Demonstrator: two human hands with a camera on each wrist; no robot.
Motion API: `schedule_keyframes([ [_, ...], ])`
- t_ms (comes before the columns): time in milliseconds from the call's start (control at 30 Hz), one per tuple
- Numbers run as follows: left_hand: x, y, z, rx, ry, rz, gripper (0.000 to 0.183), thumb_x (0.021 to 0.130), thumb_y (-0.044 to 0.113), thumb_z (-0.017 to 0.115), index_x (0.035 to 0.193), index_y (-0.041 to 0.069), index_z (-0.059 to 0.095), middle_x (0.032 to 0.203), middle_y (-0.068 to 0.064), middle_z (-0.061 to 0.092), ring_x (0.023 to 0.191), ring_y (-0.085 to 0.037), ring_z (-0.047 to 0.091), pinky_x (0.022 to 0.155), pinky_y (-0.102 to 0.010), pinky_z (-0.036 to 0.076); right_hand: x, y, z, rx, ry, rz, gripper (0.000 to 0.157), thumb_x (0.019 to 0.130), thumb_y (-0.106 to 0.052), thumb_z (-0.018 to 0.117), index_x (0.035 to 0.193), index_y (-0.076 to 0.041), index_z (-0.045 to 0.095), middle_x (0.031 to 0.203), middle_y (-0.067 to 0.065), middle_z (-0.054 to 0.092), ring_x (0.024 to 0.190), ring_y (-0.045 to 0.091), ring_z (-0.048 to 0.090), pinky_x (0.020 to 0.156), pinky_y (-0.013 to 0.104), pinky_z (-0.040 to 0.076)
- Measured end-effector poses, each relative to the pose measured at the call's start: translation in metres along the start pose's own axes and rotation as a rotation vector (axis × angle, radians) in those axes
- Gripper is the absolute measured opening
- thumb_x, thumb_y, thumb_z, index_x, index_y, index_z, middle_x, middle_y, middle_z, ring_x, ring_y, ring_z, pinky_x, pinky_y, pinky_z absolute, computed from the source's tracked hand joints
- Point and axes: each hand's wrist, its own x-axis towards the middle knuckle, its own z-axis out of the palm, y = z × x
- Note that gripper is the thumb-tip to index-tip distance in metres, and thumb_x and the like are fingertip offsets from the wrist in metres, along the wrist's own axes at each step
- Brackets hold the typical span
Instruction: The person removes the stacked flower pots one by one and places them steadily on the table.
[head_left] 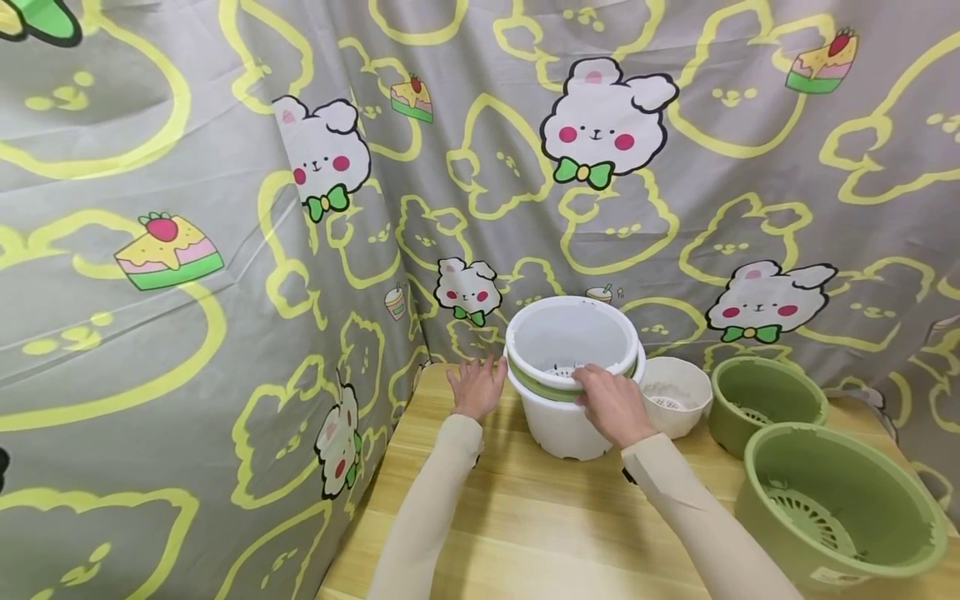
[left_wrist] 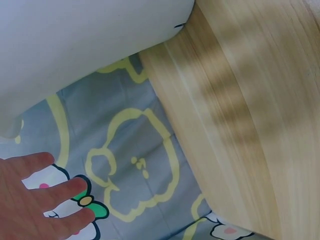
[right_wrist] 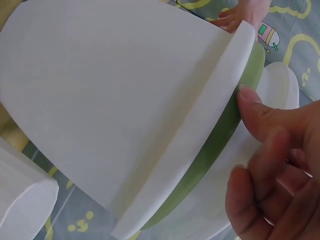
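In the head view, a nested stack of round pots stands on the wooden table: a large white pot [head_left: 564, 429] below, a green pot [head_left: 551, 388] showing as a band, and a white pot [head_left: 573, 329] with a slotted bottom on top. My left hand [head_left: 477, 387] is at the stack's left side with fingers spread; whether it touches the rim is unclear. At the front right of the rims is my right hand [head_left: 613, 404]. In the right wrist view its thumb [right_wrist: 255, 102] lies against the green rim, while the other fingers bend loosely, gripping nothing visible.
Right of the stack stand a small white faceted pot [head_left: 678, 396], a green pot [head_left: 768, 392] and a larger green pot [head_left: 840, 500] nearer the front. A patterned grey curtain [head_left: 487, 108] hangs behind and left of the wooden table [head_left: 525, 525].
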Motion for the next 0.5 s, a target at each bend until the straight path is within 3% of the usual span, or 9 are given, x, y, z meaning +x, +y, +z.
schedule_keyframes([
  [300,-0.0002,0.0021,0.0000,0.022,-0.008,0.001,0.077,0.106,0.064,0.010,0.155,0.020,0.049,0.159,-0.017,0.049,0.154,-0.045,0.030,0.122,-0.074,0.009,0.0001,0.0035,-0.0039,0.039,0.058,0.051,0.033,0.073,-0.012,0.090,0.102,-0.006,0.076,0.099,0.010,0.077,0.073,0.036,0.071,0.061,0.052,0.056],
  [500,-0.0002,0.0017,-0.0008,0.030,-0.014,-0.005,0.078,0.106,0.065,0.009,0.155,0.020,0.048,0.158,-0.018,0.050,0.154,-0.045,0.030,0.122,-0.074,0.010,0.0017,0.0084,-0.0030,0.066,0.064,0.043,0.018,0.083,-0.015,0.085,0.097,-0.008,0.075,0.095,0.008,0.075,0.073,0.035,0.071,0.061,0.052,0.056],
])
